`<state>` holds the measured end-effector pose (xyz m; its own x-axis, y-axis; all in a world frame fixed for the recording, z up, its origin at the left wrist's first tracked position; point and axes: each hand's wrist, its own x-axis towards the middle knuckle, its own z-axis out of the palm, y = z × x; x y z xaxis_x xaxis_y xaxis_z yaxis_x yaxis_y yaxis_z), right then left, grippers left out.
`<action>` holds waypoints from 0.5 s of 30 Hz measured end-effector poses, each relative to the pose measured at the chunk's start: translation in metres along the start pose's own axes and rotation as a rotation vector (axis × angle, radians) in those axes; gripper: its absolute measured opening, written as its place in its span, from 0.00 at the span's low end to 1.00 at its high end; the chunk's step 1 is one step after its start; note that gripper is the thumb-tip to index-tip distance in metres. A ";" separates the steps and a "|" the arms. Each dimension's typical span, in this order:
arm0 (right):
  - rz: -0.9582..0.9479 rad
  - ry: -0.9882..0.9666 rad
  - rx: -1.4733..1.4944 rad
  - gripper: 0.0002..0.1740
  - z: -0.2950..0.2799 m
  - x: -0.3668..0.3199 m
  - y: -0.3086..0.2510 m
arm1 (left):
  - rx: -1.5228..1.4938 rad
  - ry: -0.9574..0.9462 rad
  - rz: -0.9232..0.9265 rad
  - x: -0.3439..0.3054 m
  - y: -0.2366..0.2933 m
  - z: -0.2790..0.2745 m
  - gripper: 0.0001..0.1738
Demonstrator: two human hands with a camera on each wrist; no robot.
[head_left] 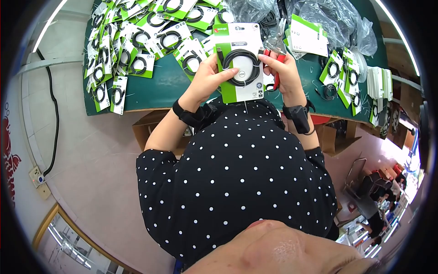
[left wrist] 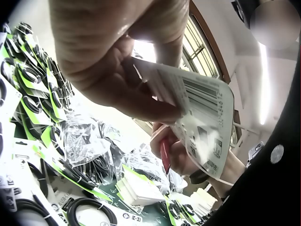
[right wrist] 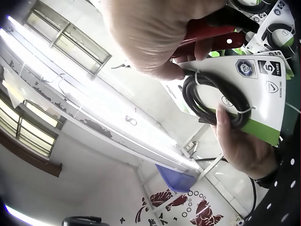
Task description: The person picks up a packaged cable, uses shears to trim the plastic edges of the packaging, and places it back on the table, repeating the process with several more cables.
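My left hand [head_left: 207,80] holds a green-and-white cable card [head_left: 230,93] by its left side, its thumb lying across a coiled black cable [head_left: 241,53] on the front. At the card's upper right edge, the thumb of my right hand [head_left: 286,75] presses by the cable's plug. That hand also grips red-handled pliers [head_left: 276,84], their metal jaws pointing away from me. A thin tie tail [head_left: 246,106] hangs below the card. In the left wrist view, the card's back shows a barcode [left wrist: 204,92]; in the right wrist view, a white tie [right wrist: 244,111] binds the coil.
Many carded cables [head_left: 139,64] are heaped on the green table [head_left: 157,86] at left. Behind the hands lie clear plastic bags [head_left: 319,23] and a stack of cards [head_left: 308,36]. More carded cables [head_left: 335,68] and upright white cards [head_left: 378,82] stand at right.
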<state>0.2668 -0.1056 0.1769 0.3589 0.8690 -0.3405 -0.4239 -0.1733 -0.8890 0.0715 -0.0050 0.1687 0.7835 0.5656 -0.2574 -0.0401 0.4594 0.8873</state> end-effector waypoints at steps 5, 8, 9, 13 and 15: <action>-0.009 -0.020 -0.011 0.16 0.002 -0.002 -0.003 | 0.007 -0.010 0.013 -0.001 0.002 -0.001 0.21; 0.005 0.001 -0.006 0.17 0.001 0.000 0.001 | 0.002 -0.006 0.020 -0.001 0.001 0.000 0.22; 0.021 0.023 0.006 0.16 0.000 0.003 0.004 | 0.038 -0.001 0.048 0.000 0.000 0.001 0.22; 0.093 0.049 0.104 0.16 -0.004 0.010 0.018 | 0.117 0.022 0.132 0.002 -0.005 0.007 0.22; 0.118 0.051 0.148 0.15 -0.006 0.012 0.020 | 0.131 0.043 0.183 0.003 -0.006 0.008 0.22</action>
<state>0.2671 -0.1015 0.1530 0.3399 0.8212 -0.4583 -0.5818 -0.1993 -0.7885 0.0788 -0.0111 0.1655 0.7435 0.6610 -0.1014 -0.0959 0.2554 0.9621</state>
